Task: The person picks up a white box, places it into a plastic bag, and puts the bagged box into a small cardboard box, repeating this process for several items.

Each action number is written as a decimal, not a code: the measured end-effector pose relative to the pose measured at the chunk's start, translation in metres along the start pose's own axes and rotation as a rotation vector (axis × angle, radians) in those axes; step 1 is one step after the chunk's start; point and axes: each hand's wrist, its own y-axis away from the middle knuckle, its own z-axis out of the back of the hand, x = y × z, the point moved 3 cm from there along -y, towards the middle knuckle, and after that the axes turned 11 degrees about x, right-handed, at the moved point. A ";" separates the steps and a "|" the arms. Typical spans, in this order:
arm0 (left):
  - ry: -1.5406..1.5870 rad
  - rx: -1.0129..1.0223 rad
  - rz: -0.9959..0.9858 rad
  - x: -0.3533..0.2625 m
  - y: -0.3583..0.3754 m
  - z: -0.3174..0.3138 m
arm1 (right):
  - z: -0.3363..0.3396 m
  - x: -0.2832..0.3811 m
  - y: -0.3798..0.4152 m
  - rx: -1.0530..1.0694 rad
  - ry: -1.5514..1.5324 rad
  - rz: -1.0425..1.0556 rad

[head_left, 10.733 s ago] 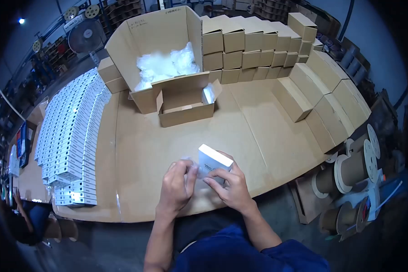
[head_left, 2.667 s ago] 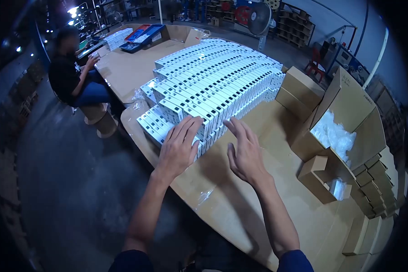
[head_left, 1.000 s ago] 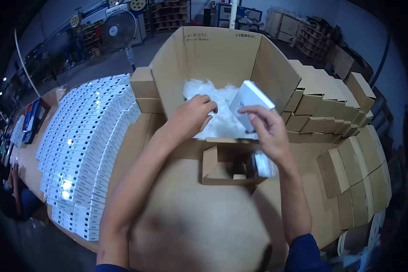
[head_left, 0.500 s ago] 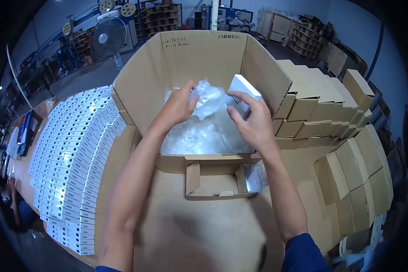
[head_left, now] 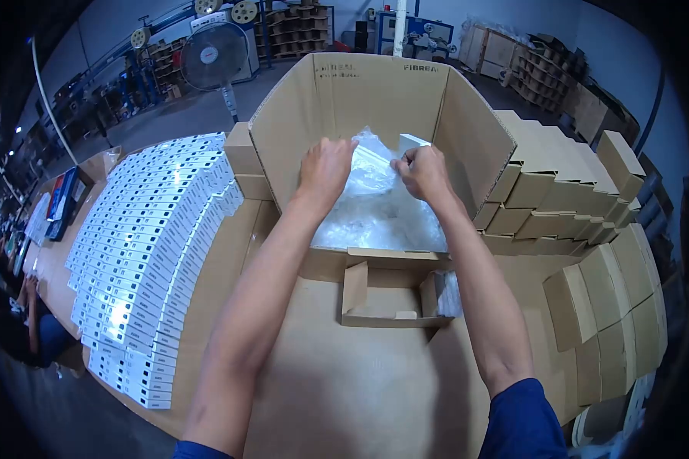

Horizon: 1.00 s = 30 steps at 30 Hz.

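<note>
Above a large open carton point(head_left: 383, 92), a clear plastic bag point(head_left: 371, 167) spreads between my hands. My left hand point(head_left: 327, 170) is closed on the bag's left side, its fingertips partly hidden. On the other side my right hand point(head_left: 425, 172) pinches the bag's right edge. Behind that hand a white box point(head_left: 413, 141) stands in the carton, mostly hidden. Crumpled clear bags point(head_left: 375, 222) fill the carton's lower part. In front of it sits a small open cardboard box point(head_left: 394, 319), with a plastic-wrapped item point(head_left: 448, 294) at its right end.
Rows of white boxes point(head_left: 145, 252) cover the table's left side. Brown cardboard boxes point(head_left: 547, 187) are stacked to the right, with more brown boxes point(head_left: 616, 314) nearer me. A fan point(head_left: 214, 55) stands behind the table. Another person's hand point(head_left: 31, 291) shows at far left.
My hands have closed on the bag, which is now spread flatter between them. The right hand has moved from the white box's side to the bag's edge. The view has shifted left.
</note>
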 end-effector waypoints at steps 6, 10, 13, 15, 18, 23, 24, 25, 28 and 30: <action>-0.079 -0.095 -0.181 0.000 0.004 -0.004 | -0.001 -0.008 0.004 -0.091 0.077 0.020; -0.035 -0.157 -0.280 0.004 0.005 0.004 | 0.000 -0.015 0.007 -0.151 -0.023 0.110; 0.087 -0.180 -0.230 -0.002 0.003 0.015 | 0.008 -0.004 0.017 -0.223 -0.179 0.045; 0.097 -0.153 -0.179 -0.005 0.001 0.020 | 0.012 0.001 0.021 -0.258 -0.175 0.068; 0.116 -0.141 -0.210 -0.009 -0.001 0.026 | 0.014 0.000 0.021 -0.270 -0.186 0.031; 0.182 -0.120 -0.219 -0.005 0.001 0.031 | 0.000 -0.022 0.007 -0.148 -0.469 -0.113; 0.172 -0.085 -0.159 -0.003 0.001 0.028 | -0.001 -0.023 0.008 -0.094 -0.533 -0.186; 0.162 -0.049 -0.098 0.000 0.001 0.026 | 0.000 -0.020 0.012 -0.133 -0.436 -0.125; 0.173 -0.060 -0.009 0.002 0.003 0.022 | 0.002 -0.016 0.019 -0.055 -0.435 -0.095; 0.248 -0.024 0.100 0.001 0.002 0.020 | 0.006 -0.015 0.023 -0.116 -0.318 -0.031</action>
